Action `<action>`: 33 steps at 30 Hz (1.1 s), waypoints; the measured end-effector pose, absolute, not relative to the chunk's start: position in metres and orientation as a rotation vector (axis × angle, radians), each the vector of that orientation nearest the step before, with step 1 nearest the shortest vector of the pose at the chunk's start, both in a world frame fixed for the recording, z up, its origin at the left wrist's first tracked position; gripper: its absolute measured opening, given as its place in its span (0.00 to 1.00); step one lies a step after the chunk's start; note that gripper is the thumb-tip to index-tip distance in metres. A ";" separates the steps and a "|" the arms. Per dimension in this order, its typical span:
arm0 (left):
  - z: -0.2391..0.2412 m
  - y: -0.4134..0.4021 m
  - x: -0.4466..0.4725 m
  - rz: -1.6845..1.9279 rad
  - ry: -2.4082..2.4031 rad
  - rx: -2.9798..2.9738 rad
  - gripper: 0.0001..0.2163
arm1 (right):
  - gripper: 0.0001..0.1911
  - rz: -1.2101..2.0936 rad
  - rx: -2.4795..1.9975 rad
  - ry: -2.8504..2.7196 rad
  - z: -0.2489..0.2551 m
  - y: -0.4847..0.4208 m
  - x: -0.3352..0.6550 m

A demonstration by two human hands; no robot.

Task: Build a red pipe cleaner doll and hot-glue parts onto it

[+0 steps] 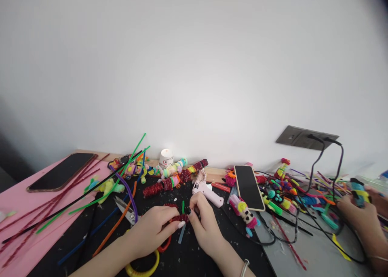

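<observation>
Between my two hands is a dark red tinsel pipe cleaner piece [178, 218], with a short green pipe cleaner end [183, 206] standing up from it. My left hand [151, 230] grips the red piece from the left, thumb and fingers closed. From the right, my right hand [204, 220] pinches the same piece with thumb and forefinger; the exact hold is partly hidden. Under and beside my left hand lie scissors [129, 212] with yellow and red handles. A clear glue stick [181, 233] lies below the piece. Just beyond my right hand is a white glue gun [209, 193].
Loose pipe cleaners [60, 200] spread across the pink sheet [18, 200] at left, near a dark phone [62, 172]. A second phone [250, 187], finished pipe-cleaner figures [246, 215] and black cables [303, 224] lie rightward. Another person's hand [359, 216] holds a blue-yellow piece at far right.
</observation>
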State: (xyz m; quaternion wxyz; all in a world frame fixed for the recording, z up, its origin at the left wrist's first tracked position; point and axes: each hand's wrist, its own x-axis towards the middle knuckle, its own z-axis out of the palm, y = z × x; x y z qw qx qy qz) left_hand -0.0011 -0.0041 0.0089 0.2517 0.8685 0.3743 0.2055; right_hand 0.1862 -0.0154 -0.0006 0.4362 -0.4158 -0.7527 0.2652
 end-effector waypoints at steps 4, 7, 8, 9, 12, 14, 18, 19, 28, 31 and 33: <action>0.007 -0.004 -0.002 0.566 1.003 2.414 0.13 | 0.05 0.742 -1.051 -1.838 -0.001 -0.014 0.186; 0.006 -0.004 -0.003 0.579 0.994 2.430 0.12 | 0.07 0.820 -1.048 -1.803 0.000 -0.012 0.186; 0.006 -0.005 -0.003 0.583 0.992 2.435 0.12 | 0.08 0.852 -1.045 -1.792 0.000 -0.012 0.186; 0.007 -0.005 -0.003 0.584 0.992 2.440 0.12 | 0.09 0.882 -1.043 -1.782 0.000 -0.012 0.186; 0.007 -0.005 -0.003 0.583 0.994 2.453 0.11 | 0.10 0.977 -1.041 -1.746 0.001 -0.011 0.185; 0.007 -0.004 -0.003 0.585 0.995 2.454 0.11 | 0.10 1.036 -1.032 -1.727 0.001 -0.011 0.185; 0.005 -0.003 -0.002 0.603 0.979 2.454 0.10 | 0.11 1.139 -0.993 -1.696 0.002 -0.011 0.186; 0.005 -0.003 -0.002 0.606 0.975 2.452 0.10 | 0.11 1.162 -0.990 -1.685 0.002 -0.011 0.186; 0.008 -0.004 -0.002 0.590 0.963 2.458 0.10 | 0.09 1.241 -1.005 -1.654 0.001 -0.009 0.186; 0.007 -0.004 -0.002 0.618 0.970 2.423 0.10 | 0.11 1.233 -0.973 -1.634 -0.001 -0.008 0.187; 0.007 -0.003 -0.002 0.634 0.990 2.377 0.11 | 0.12 1.190 -0.969 -1.613 -0.002 -0.008 0.187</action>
